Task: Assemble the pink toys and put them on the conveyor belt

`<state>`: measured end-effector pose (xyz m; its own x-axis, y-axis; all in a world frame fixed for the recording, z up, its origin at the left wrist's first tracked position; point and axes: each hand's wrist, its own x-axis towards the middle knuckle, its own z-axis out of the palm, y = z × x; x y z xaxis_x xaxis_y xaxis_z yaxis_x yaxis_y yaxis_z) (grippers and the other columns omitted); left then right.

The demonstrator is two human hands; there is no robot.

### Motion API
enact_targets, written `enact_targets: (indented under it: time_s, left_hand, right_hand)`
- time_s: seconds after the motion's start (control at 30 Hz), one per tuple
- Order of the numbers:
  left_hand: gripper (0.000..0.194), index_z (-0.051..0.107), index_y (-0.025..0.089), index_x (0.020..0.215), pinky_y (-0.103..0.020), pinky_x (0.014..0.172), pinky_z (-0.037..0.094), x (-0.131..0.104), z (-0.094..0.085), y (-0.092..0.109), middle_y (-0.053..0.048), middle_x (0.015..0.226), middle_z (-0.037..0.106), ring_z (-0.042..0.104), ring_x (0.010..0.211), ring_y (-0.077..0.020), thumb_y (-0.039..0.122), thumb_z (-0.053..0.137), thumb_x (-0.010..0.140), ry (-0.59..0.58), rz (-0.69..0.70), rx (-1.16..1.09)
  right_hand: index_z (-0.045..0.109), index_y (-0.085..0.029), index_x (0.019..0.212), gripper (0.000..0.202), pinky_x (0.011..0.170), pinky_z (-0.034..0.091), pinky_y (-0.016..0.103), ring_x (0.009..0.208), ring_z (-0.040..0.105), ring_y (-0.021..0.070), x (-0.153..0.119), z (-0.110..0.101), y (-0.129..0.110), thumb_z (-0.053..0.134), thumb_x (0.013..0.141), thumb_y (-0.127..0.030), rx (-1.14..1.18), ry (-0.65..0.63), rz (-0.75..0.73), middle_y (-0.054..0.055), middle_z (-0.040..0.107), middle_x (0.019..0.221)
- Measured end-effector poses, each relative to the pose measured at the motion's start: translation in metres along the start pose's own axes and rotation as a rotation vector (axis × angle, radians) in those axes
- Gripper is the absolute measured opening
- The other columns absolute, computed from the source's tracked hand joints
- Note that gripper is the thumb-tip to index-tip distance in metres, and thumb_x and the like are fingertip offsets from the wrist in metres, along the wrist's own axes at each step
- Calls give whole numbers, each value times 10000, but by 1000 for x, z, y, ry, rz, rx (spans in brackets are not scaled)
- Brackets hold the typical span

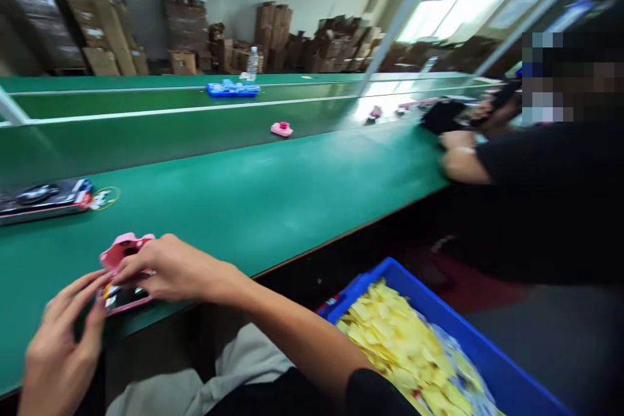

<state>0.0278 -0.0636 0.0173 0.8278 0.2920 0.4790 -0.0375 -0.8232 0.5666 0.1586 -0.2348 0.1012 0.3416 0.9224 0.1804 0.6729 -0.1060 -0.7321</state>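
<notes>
Casing (pink, opened up): left hand half-curled, gripping its near side; right hand fingers bent over it, hold unclear.

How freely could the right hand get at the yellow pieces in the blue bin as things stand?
Probably yes: the blue bin is open-topped on that side, and many yellow pieces lie uncovered. The right hand is busy at the pink case, though, so it would likely have to leave that first.
</notes>
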Motion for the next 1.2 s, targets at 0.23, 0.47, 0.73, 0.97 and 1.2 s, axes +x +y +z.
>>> enact_targets:
  time_s: [0.23,0.47,0.73,0.97,1.2]
  left_hand:
    - [336,722,213,943,-323,851,532,2,7,24,-49,1010,716,679,920,-216,502,553,961,117,-178,-96]
    - [305,726,210,904,-328,856,530,2,9,30,-52,978,721,684,908,-215,455,557,970,118,-224,-121]
    - [249,734,227,1013,-374,909,549,-4,14,20,-66,1086,728,665,1027,-232,381,538,1004,94,-144,-112]
    - [464,526,350,1445,-480,1048,520,-10,2,13,-80,1413,571,528,1301,-282,301,566,985,-188,135,-2]
    - [467,487,366,1469,-469,1054,524,-12,6,12,-102,1431,514,518,1322,-272,263,513,1015,-185,161,14]
  right_hand:
    - [755,-182,1068,235,906,464,255,1051,666,148,-15,25,21,559,976,-92,11,174,-67,63,750,1162]
    - [717,-206,1061,270,917,483,299,1014,595,172,-29,41,23,508,977,-59,-237,142,-104,48,720,1118]
    - [667,-162,1088,258,917,512,315,961,591,179,-30,44,15,498,955,-18,-453,85,-135,69,704,1114]
    - [621,-150,1216,327,1025,480,406,1171,588,257,-32,36,6,588,904,-59,-649,14,-179,119,690,1211]
    - [621,-191,1257,391,824,486,381,1037,589,234,-49,47,25,518,918,-25,-650,160,-165,61,725,1210]
